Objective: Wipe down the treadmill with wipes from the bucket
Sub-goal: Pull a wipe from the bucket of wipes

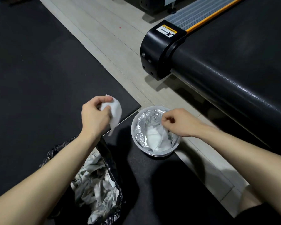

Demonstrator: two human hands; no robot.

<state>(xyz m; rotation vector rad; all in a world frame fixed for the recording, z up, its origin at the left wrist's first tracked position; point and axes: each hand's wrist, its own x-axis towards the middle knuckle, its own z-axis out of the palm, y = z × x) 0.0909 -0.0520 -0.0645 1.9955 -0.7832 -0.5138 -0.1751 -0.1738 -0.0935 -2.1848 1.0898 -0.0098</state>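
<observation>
**Treadmill (pixel 225 82) waits as a wipe is readied at the bucket**

Head view: The treadmill's rear end, with its belt (pixel 250 46) and black end cap (pixel 157 51), lies at upper right on the pale floor (pixel 104 38), touched by neither hand. The left hand (pixel 94 114) grips a white wipe (pixel 116 111), fingers curled round it, above the edge of a black mat (pixel 39 70). The right hand (pixel 175 122) hovers over the bucket (pixel 134 127), which stands near the treadmill's end. Its fingers are drawn into a narrow pinch, but whether they hold a sheet or the foil liner (pixel 141 124) cannot be told. More wipes (pixel 154 138) lie inside. A black bag (pixel 58 150) of crumpled used wipes (pixel 94 184) sits at lower left. Done well, the step likely means freeing one sheet cleanly, steadying the liner so it does not lift too, and spreading the wipe flat before it meets the belt.
</observation>
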